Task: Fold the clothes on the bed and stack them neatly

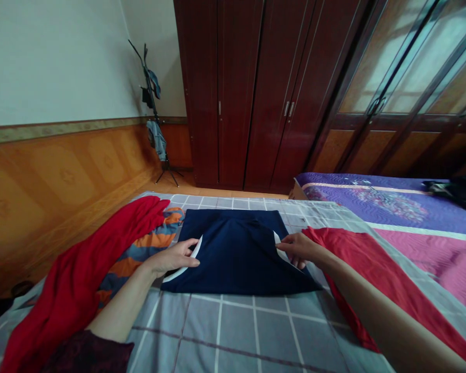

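A dark navy garment (236, 254) lies spread on the grey checked bedding (236, 324), with a curved white edge on each side. At its left white edge, my left hand (178, 257) has its thumb and fingers on either side of the trim, gripping the cloth. My right hand (297, 248) pinches the white edge on the right side, fingers bent over it. The garment's far part lies flat, and slight folds run across its middle.
Red cloth (73, 264) and an orange-and-grey striped cloth (130, 259) lie at the left. Another red garment (373, 269) is under my right forearm. Beyond are a purple-and-pink bed (373, 199), a dark red wardrobe (236, 93) and a coat stand (151, 93).
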Tool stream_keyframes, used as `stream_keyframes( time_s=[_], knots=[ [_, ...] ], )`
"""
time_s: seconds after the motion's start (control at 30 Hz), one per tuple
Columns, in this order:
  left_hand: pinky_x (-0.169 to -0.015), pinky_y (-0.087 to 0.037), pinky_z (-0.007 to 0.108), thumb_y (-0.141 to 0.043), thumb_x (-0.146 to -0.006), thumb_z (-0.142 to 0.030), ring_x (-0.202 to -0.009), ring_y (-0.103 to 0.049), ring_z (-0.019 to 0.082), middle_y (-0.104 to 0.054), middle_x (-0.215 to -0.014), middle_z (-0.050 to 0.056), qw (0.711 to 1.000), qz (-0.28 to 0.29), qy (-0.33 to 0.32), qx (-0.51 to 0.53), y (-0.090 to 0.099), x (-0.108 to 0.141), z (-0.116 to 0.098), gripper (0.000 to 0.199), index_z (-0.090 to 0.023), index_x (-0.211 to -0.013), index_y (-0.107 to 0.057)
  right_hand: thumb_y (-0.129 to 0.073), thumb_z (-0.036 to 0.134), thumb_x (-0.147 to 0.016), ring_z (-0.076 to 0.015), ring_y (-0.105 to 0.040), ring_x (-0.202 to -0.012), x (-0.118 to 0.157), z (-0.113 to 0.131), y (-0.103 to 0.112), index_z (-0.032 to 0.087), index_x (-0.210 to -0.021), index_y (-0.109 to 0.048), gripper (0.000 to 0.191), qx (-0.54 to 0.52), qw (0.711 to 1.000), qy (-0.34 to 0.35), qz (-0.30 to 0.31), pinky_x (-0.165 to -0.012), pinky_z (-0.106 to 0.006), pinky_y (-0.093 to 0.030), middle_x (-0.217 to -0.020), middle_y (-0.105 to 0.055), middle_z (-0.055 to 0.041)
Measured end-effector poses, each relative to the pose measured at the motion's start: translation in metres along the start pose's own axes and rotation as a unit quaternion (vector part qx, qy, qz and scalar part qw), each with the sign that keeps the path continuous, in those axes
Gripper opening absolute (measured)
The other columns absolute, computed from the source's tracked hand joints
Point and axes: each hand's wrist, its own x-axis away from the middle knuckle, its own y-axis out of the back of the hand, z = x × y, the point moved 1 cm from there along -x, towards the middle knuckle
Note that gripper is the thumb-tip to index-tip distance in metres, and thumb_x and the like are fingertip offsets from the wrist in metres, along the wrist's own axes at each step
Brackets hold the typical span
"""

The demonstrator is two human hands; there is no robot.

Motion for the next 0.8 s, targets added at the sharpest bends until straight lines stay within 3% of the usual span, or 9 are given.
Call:
stream_keyframes(
  time_s=[0.1, 0.27, 0.43, 0.63, 0.73, 0.8],
  knots=[
    [-0.072, -0.049, 0.029, -0.076, -0.063, -0.031, -0.082, -0.064, 0.020, -0.065, -0.089, 0.002, 1.000, -0.001, 0.006, -0.007, 0.002, 0.001, 0.001, 0.077, -0.018, -0.130, -0.041, -0.063, 0.050, -0.076, -0.0099, -0.048, -0.039, 0.015, -0.012, 0.000, 0.016, -0.058, -0.054, 0.040, 0.052, 0.999, 0.001, -0.001, -0.037, -0.020, -0.033, -0.045, -0.051, 0.0003],
    [-0.068, -0.048, 0.027, -0.075, -0.062, -0.030, -0.081, -0.063, 0.020, -0.065, -0.089, 0.003, 1.000, 0.008, 0.008, -0.020, 0.002, 0.001, 0.002, 0.076, -0.018, -0.130, -0.042, -0.062, 0.040, -0.074, -0.0047, -0.029, -0.044, 0.045, -0.030, -0.004, 0.017, -0.050, -0.045, 0.037, 0.143, 0.985, 0.096, 0.020, -0.041, -0.021, -0.019, -0.046, -0.033, 0.0067],
    [-0.061, -0.044, 0.023, -0.075, -0.064, -0.033, -0.074, -0.061, 0.017, -0.064, -0.085, 0.002, 0.998, -0.001, 0.009, -0.056, 0.003, 0.001, 0.001, 0.072, -0.018, -0.127, -0.045, -0.064, 0.033, -0.073, -0.0053, -0.036, -0.046, 0.054, -0.034, -0.002, 0.015, -0.054, -0.053, 0.028, 0.115, 0.988, 0.095, 0.037, -0.042, -0.019, -0.024, -0.048, -0.041, 0.0056],
    [-0.052, -0.037, 0.021, -0.070, -0.068, -0.048, -0.061, -0.056, 0.013, -0.059, -0.070, -0.003, 0.987, -0.134, -0.011, -0.083, 0.007, -0.029, -0.014, 0.066, -0.015, -0.121, -0.049, -0.056, 0.046, -0.084, -0.0096, -0.053, -0.044, 0.009, -0.008, 0.009, 0.014, -0.070, -0.060, 0.036, 0.031, 0.999, 0.003, -0.021, -0.038, -0.020, -0.038, -0.059, -0.061, -0.0030],
    [-0.053, -0.040, 0.023, -0.072, -0.065, -0.046, -0.061, -0.058, 0.016, -0.060, -0.067, -0.002, 0.984, -0.157, -0.028, -0.081, 0.005, -0.058, -0.018, 0.064, -0.012, -0.115, -0.053, -0.055, 0.048, -0.086, -0.0107, -0.053, -0.042, -0.023, 0.010, 0.009, 0.013, -0.077, -0.061, 0.037, 0.034, 0.998, -0.002, -0.052, -0.038, -0.021, -0.040, -0.056, -0.059, -0.0020],
    [-0.063, -0.045, 0.027, -0.073, -0.063, -0.039, -0.074, -0.063, 0.019, -0.065, -0.079, 0.003, 0.982, -0.161, -0.060, -0.076, 0.001, -0.075, -0.016, 0.062, -0.011, -0.114, -0.053, -0.058, 0.045, -0.086, -0.0113, -0.056, -0.048, -0.041, 0.023, 0.004, 0.012, -0.086, -0.062, 0.034, 0.041, 0.997, 0.006, -0.070, -0.044, -0.023, -0.045, -0.063, -0.061, -0.0016]
  ],
)
